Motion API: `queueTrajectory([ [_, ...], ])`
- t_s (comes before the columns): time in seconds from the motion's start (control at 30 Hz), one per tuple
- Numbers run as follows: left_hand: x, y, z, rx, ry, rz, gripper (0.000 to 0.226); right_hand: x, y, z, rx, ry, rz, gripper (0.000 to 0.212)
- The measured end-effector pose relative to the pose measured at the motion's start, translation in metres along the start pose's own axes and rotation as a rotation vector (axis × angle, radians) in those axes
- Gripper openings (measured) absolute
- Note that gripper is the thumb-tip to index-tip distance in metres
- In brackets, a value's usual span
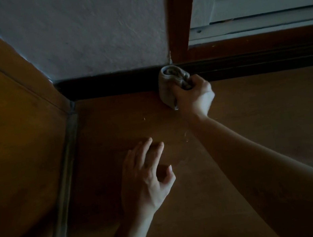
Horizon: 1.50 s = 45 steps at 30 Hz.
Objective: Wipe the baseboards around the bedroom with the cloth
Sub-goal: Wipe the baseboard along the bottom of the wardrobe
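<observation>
- Baseboard (pixel 107 84): near-black strip with a flat face, at the foot of the wall where it meets the floor. It runs right past the post.
- Cloth (pixel 168 87): grey-beige and soft, bunched into a rolled wad with folds showing at its top end. It is pressed against the baseboard at the foot of the post, and its lower edge trails to the floor.
- Right hand (pixel 194 96): fingers curled tight round the cloth, arm stretched forward from the right.
- Left hand (pixel 147 180): fingers spread and relaxed, holding nothing, low over the floor. Cannot tell whether it touches the floor.
- Wall (pixel 95 35): pale grey-white, rough plaster with fine scratch marks.
- Post (pixel 181 13): reddish-brown wood, smooth, upright.
- Floor (pixel 265 109): brown, smooth, matte, with a few pale specks near the right wrist.
- Panel (pixel 7 134): orange-brown wood at the left, with a grey metal strip (pixel 64 159) along its lower edge.
</observation>
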State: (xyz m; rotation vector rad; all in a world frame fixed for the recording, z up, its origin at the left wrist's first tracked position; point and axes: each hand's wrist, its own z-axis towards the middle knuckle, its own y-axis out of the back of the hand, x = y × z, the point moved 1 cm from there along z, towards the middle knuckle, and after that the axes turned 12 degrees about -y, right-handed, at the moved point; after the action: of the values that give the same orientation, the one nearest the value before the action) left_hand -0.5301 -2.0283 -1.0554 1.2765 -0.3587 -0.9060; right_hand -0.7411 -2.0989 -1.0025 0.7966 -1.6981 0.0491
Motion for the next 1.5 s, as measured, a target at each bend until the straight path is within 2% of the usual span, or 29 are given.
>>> queueTrajectory([
  [0.17, -0.002, 0.003, 0.001, -0.022, 0.016, -0.003, 0.053, 0.007, -0.033, -0.017, 0.064, 0.024, -0.022, 0.023],
  [0.37, -0.003, 0.005, 0.001, -0.018, 0.027, -0.020, 0.054, 0.002, -0.021, -0.012, 0.019, 0.016, -0.010, 0.021],
  [0.6, -0.004, 0.007, 0.002, -0.014, 0.028, -0.050, 0.054, 0.011, -0.035, -0.016, 0.099, 0.038, -0.058, 0.029],
  [0.83, -0.007, 0.008, 0.011, 0.153, 0.011, 0.003, 0.060, -0.003, 0.029, 0.023, 0.027, 0.079, -0.121, 0.026],
  [1.03, -0.032, 0.014, 0.064, 0.435, -0.289, 0.011, 0.070, -0.014, 0.084, 0.052, -0.053, 0.050, -0.096, 0.023],
  [1.13, -0.042, 0.017, 0.084, 0.579, -0.307, 0.045, 0.073, -0.019, 0.095, 0.060, -0.091, 0.013, -0.073, 0.022],
  [1.27, -0.068, 0.012, 0.085, 0.592, -0.272, 0.026, 0.074, -0.016, 0.092, 0.057, -0.065, 0.037, -0.073, 0.020],
  [1.4, -0.088, 0.002, 0.079, 0.590, -0.238, 0.047, 0.073, -0.012, 0.086, 0.055, 0.019, 0.083, -0.085, 0.030],
  [1.5, -0.097, -0.003, 0.079, 0.602, -0.190, 0.036, 0.075, -0.016, 0.101, 0.066, 0.004, 0.050, -0.101, 0.037],
])
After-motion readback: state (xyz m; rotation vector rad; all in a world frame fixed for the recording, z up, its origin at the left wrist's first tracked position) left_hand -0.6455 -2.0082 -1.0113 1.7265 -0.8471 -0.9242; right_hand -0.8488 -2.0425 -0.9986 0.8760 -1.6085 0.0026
